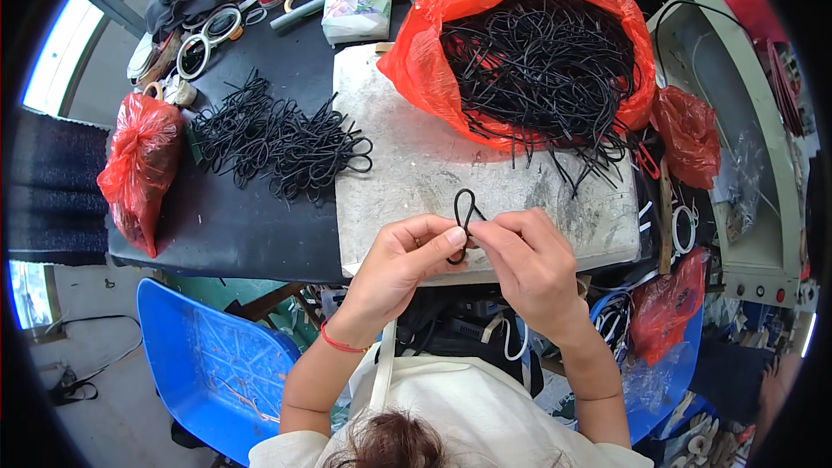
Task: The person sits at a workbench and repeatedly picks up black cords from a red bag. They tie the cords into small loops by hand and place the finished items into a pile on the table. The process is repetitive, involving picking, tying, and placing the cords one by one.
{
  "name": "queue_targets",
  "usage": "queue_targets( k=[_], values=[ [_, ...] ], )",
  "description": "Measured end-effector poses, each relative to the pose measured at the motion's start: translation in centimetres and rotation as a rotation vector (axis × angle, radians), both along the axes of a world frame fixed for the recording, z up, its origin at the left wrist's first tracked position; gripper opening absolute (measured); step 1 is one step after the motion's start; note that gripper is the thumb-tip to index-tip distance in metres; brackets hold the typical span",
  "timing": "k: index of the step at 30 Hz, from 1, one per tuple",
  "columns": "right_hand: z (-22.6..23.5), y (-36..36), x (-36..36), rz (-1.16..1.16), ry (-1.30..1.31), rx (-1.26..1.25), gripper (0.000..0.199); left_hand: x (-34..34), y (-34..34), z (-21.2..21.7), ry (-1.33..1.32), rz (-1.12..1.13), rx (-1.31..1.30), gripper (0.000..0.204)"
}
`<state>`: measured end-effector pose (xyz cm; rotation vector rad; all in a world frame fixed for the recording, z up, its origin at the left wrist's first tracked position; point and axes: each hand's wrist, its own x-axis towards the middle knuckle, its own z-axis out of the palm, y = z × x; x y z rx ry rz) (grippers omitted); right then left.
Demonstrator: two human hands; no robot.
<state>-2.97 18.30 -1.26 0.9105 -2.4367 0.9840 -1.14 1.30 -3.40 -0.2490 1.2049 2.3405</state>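
Note:
Between both hands, over the front of a pale worn board (390, 173), is a black cord (465, 200) bent into a loop that stands up above the fingertips. My left hand (403, 260) pinches it with thumb and forefinger, and a smaller curl of cord shows below the thumb. My right hand (529, 264) also has its fingertips closed on the cord, just right of the left thumb; the exact crossing is partly hidden by the fingers. A pile of looped black cords (273, 143) lies to the left. Loose straight black cords (537, 61) fill an open red plastic bag (416, 61) at the back.
A tied red bag (143, 165) sits at the table's left end. Tape rings (193, 56) and a tissue pack (357, 0) stand at the back. Blue bins (212, 373) flank me below the table edge. Another red bag (689, 134) lies by the machine housing (737, 234) at right.

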Motion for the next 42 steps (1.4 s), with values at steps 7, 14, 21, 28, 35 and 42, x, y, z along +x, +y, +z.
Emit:
queue_targets(
  k=[7, 14, 21, 28, 35, 42],
  values=[
    [-0.4, 0.9, -0.3, 0.037, -0.142, -0.129, 0.025, 0.3, 0.1, 0.8, 0.077, -0.057, -0.154, 0.019],
    [3.1, 1.5, -0.4, 0.184, -0.024, 0.203, 0.022, 0.3, -0.3, 1.2, 0.819, -0.312, -1.039, 0.012],
    [0.3, 0.9, 0.2, 0.05, -0.373, -0.157, 0.011, 0.5, 0.0, 1.4, 0.259, -0.011, -0.251, 0.024],
    [-0.6, 0.2, 4.7, 0.02, -0.719, -0.436, 0.022, 2.4, 0.7, -0.9, 0.315, 0.091, -0.423, 0.02],
    [-1.8, 0.3, 4.6, -0.039, -0.855, -0.594, 0.013, 2.8, 1.7, -0.3, 0.113, 0.244, -0.187, 0.018],
    [-1.4, -0.3, 3.9, -0.107, -0.941, -0.701, 0.01, 3.3, 3.2, -0.6, 0.231, 0.403, -0.258, 0.014]
  ],
)
